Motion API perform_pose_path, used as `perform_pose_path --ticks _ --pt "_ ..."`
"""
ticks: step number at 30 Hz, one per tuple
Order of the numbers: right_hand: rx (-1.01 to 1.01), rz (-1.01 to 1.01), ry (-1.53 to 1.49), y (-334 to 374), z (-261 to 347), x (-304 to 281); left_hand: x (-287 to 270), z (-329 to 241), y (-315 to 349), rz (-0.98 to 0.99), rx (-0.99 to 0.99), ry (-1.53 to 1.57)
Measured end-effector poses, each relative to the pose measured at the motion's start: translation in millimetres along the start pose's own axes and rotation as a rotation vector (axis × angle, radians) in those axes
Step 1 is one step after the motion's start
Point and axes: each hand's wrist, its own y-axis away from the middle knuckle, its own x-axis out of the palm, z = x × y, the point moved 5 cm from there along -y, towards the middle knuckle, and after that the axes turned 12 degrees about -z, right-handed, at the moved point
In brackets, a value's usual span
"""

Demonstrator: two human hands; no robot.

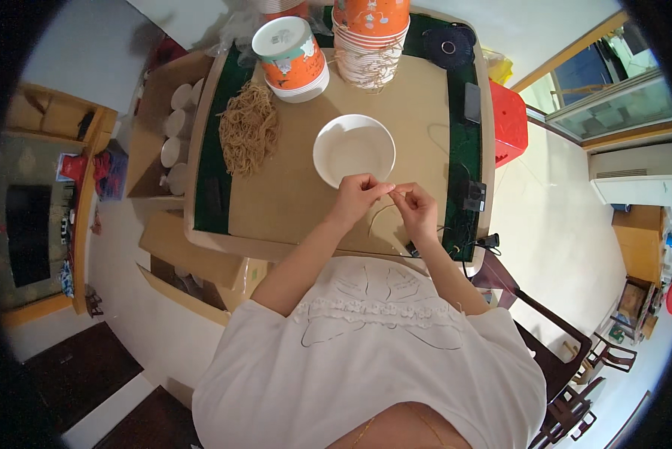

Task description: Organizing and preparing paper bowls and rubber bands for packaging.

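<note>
My left hand [357, 200] and my right hand [417, 211] meet in front of a white paper tub [332, 129], their fingertips pinched together. Between them they grip a thin tan string [373, 218], whose loose end curves down over the brown board [298, 209]. The tub stands upright, its open mouth facing up. To its left lies a tangled heap of similar tan strings [248, 129]. Behind that, a short stack of white tubs is topped by an upside-down orange printed tub [289, 67]. A taller stack of orange and white tubs [370, 49] stands farther back, with strings draped over it.
A dark blue coil [448, 49], a phone [471, 102] and a small black device [474, 196] with cables line the table's right side. Beyond is a red plastic stool [506, 123]. A cardboard box [153, 112] holding white tubs stands left of the table.
</note>
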Motion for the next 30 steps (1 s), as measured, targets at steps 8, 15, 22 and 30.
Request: perform_pose_path --ticks 8,15,22,30 --pt "0.110 -0.024 -0.184 -9 -25 -2 9 -1 -10 0.040 -0.010 0.047" --pt "0.238 -0.124 -0.208 -36 -91 9 2 9 -43 -0.201 0.556 -0.288" --pt "0.367 -0.096 -0.153 -39 -93 16 6 16 -52 -0.133 0.583 -0.536" --pt "0.419 -0.053 -0.178 -39 -86 26 11 13 -51 -0.087 0.634 -0.656"
